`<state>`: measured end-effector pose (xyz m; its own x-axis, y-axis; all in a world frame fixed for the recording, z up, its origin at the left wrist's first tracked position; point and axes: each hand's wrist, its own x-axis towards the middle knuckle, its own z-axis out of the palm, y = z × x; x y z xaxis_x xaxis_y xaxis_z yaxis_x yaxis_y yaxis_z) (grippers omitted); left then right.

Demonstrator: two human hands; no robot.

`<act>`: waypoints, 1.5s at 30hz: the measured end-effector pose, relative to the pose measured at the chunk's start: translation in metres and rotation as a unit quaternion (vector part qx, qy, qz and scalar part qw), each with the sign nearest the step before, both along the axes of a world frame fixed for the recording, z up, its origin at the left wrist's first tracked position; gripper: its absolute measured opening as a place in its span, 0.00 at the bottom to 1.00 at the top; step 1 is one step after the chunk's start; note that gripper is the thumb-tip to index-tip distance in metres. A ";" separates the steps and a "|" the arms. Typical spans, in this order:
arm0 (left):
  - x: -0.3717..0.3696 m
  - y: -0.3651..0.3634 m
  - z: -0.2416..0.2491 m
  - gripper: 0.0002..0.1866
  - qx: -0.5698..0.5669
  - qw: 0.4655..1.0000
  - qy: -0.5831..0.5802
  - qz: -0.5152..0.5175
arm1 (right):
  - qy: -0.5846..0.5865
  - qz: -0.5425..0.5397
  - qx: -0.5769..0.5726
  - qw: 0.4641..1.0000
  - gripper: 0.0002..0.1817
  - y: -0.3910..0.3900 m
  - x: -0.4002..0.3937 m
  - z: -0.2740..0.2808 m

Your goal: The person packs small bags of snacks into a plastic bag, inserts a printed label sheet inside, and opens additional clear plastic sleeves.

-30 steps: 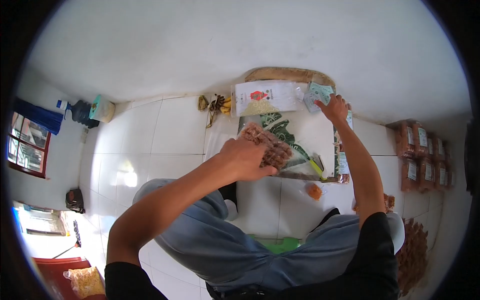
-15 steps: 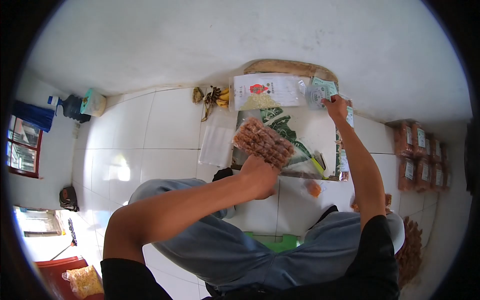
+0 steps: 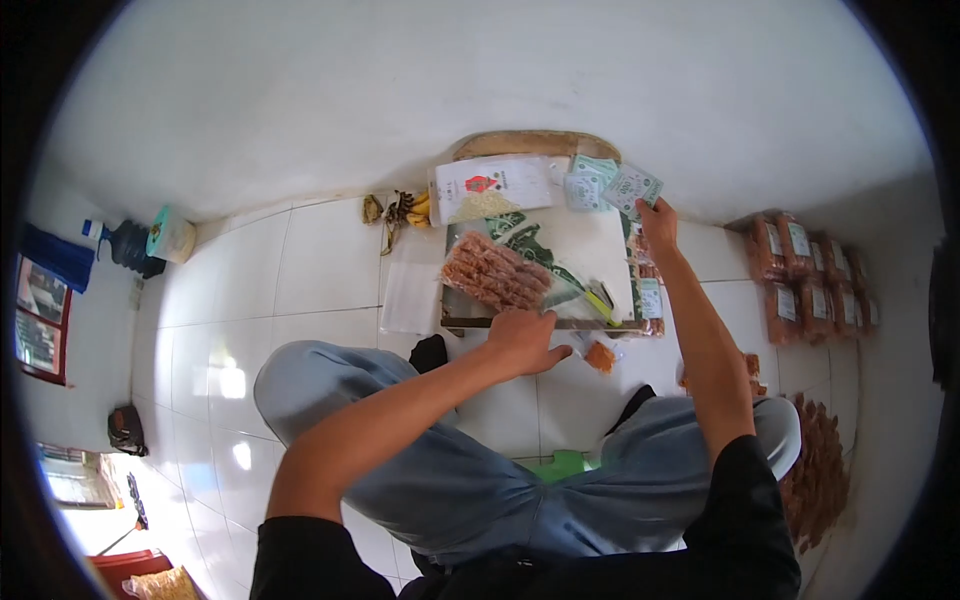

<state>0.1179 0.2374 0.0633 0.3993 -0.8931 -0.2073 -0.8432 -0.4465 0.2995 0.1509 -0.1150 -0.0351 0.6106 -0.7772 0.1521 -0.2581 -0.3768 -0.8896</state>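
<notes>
A clear bag of reddish-brown snack pieces point(image 3: 497, 274) lies on the low table, toward its front left. My left hand point(image 3: 522, 340) is at the bag's near edge, its thumb stretched out to the side and clear of the bag; its fingertips are partly hidden. At the table's back right, my right hand point(image 3: 657, 222) pinches a pale green printed label point(image 3: 633, 187) by its lower corner. More printed labels point(image 3: 588, 191) lie just left of it, overlapping one another.
A white printed packet point(image 3: 500, 182) rests at the back of the low table point(image 3: 600, 240); a yellow-green cutter point(image 3: 601, 303) lies at its front right. Bananas point(image 3: 419, 209) sit to the left on the floor. Labelled snack bags point(image 3: 800, 270) are stacked by the right wall.
The snack bag has gone from tilted up in my left hand to lying on the table, and the left thumb has spread. My right hand has lifted a label from the pile.
</notes>
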 end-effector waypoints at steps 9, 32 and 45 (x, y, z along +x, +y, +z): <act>-0.061 -0.042 -0.067 0.29 -0.102 0.972 0.009 0.210 | -0.044 -0.064 0.284 0.956 0.16 0.095 -0.155 0.016; -0.096 -0.037 -0.100 0.14 -0.258 0.905 0.075 0.331 | 0.287 0.019 0.172 0.942 0.17 0.140 -0.218 0.020; -0.098 -0.034 -0.095 0.07 -0.337 0.890 0.052 0.304 | -0.054 0.059 0.489 0.869 0.14 0.170 -0.179 -0.029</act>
